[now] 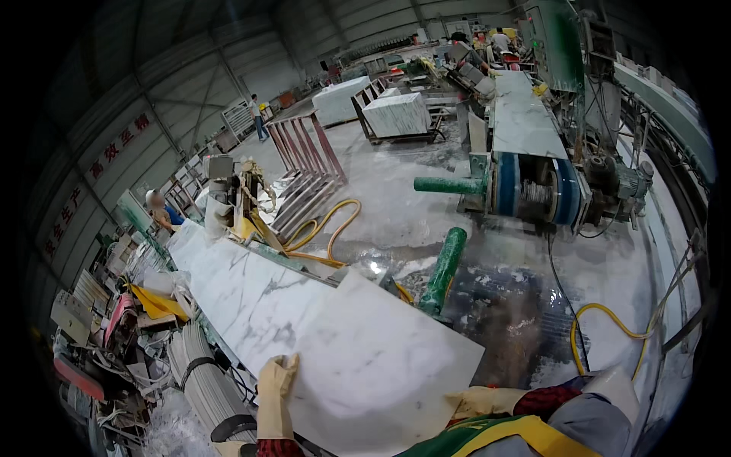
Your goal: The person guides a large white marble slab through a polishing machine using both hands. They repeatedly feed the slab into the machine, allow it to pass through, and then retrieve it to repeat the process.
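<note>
A white marble slab (381, 358) with faint grey veining lies in front of me, its near end by my body. My left hand (276, 392), in a cream work glove, is closed on the slab's left edge, with its fingertips over the top face. At the near right edge my right hand (483, 401), gloved alike, grips the slab from the side; part of its fingers is hidden. Another marble slab (236, 282) with bolder grey veins lies beyond, against or under the far end of the first; I cannot tell which.
Green rollers (444, 270) stand right of the slab, near a belt machine (533, 190) carrying a marble strip (525, 114). A yellow hose (335, 228) crosses the wet floor. Bundled grey strips (205, 381) lie left. A person (164, 213) stands at the far slab end; marble blocks (397, 116) sit farther back.
</note>
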Tool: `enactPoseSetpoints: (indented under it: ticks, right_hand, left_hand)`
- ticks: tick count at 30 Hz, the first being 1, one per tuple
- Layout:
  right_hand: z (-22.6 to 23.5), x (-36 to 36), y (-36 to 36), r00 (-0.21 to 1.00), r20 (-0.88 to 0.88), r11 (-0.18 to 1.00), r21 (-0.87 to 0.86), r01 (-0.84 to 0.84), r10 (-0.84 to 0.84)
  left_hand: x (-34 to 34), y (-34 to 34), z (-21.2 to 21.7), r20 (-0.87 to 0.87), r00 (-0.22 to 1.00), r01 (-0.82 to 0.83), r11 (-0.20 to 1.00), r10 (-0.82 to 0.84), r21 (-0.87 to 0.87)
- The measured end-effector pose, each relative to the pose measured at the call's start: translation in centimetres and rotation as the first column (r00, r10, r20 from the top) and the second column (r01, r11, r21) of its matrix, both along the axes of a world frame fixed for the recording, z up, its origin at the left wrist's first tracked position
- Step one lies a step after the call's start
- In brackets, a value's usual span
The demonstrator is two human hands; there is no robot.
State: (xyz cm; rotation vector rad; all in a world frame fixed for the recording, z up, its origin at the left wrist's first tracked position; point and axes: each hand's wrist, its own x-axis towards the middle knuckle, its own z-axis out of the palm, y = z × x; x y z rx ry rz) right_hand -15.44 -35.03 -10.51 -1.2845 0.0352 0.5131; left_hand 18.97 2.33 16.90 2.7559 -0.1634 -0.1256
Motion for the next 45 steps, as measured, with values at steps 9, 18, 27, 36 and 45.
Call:
enactPoseSetpoints:
  ticks: [9, 18, 27, 36, 45]
  right_hand:
    - [10.2, 1.7, -7.9, 0.788, -0.309, 0.826, 0.012, 0.563, -0.533]
    - [22.6, -0.4, -27.4, 0.524, 0.387, 0.517, -0.131, 0.846, -0.759]
    - [17.9, -0.8, -51.6, 0.175, -0.064, 0.185, -0.221, 0.958, -0.982]
    - [10.1, -4.8, -63.1, 0.152, -0.138, 0.181, -0.229, 0.957, -0.979]
    - [6.5, -2.2, -73.0, 0.007, -0.144, 0.051, -0.300, 0.953, -0.990]
  left_hand:
    - [-5.8, -4.8, 6.9, 0.250, 0.961, 0.048, 0.814, 0.121, -0.578]
    - [-3.4, -23.4, -3.1, 0.104, 0.994, 0.085, 0.465, 0.016, -0.881]
    - [-6.8, -51.3, -11.8, -0.367, 0.927, -0.219, 0.679, -0.080, -0.701]
    - [-6.3, -65.3, -12.6, -0.510, 0.844, -0.113, 0.872, -0.169, -0.476]
    - [-3.6, -76.2, -10.0, -0.485, 0.818, 0.042, 0.874, -0.309, -0.485]
